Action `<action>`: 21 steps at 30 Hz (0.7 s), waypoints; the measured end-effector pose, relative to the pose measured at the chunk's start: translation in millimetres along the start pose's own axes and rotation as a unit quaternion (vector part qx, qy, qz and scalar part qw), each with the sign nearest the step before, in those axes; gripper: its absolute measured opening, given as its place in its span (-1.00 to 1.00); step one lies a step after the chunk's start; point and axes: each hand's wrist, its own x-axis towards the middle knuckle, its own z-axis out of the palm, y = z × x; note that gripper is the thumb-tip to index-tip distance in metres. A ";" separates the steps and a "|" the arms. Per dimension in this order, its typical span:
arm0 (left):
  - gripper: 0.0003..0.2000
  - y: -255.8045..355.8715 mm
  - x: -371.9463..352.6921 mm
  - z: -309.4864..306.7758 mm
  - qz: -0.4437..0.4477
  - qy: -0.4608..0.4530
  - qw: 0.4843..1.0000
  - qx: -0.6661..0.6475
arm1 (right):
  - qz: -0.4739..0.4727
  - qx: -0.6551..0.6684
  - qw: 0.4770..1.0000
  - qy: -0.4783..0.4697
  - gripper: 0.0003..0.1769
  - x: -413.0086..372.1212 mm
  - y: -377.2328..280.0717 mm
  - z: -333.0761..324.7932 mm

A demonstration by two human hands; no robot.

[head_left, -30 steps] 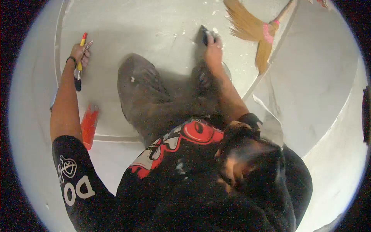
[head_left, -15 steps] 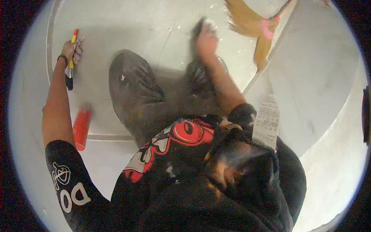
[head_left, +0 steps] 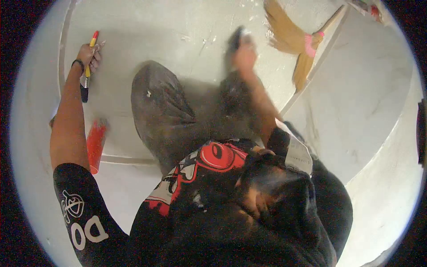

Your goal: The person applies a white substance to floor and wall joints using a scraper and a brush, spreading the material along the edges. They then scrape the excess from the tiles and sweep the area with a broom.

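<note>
On the left, my left hand is closed around the yellow handle of a paintbrush, its red end up and its black bristles pointing back toward me. White residue coats some of the fingers. My right hand, smeared by motion, is over the pale floor beyond my right knee. It grips a dark hand tool whose kind I cannot make out. White specks and scrapings lie on the floor between the two hands. A red plastic cup is beside my left forearm.
A straw broom with a pink binding lies at the upper right, by a raised floor edge. Several blurred items show in the far right corner. My bent knees are between my arms. A paper tag hangs near my right shoulder.
The whole view has shifted slightly. My right hand has moved a little with the dark tool over the floor. My left hand keeps holding the paintbrush. The paper tag has swung and folded.
</note>
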 end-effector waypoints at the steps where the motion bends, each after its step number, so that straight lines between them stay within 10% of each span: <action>1: -0.84 1.1 -0.9 1.5 0.000 0.030 0.999 0.036 | -0.086 0.013 0.996 -0.001 -0.35 -19.8 -21.1 -13.6; 6: -0.84 2.1 -8.9 7.2 0.027 0.036 0.998 0.041 | -0.154 -0.068 0.984 0.052 -0.38 27.4 -18.7 -17.5; 11: -0.71 -11.5 11.9 1.8 0.000 -0.003 0.999 -0.038 | 0.019 0.061 0.996 -0.055 -0.51 105.5 -2.0 -33.0; 17: -0.79 -16.9 14.6 8.3 0.053 0.097 0.973 0.205 | -0.166 0.026 0.984 -0.063 -0.37 34.2 -26.6 -10.4; 21: -0.66 -16.9 -15.9 19.1 0.041 0.049 0.998 -0.001 | -0.019 0.057 0.989 -0.136 -0.43 135.9 -17.9 -31.7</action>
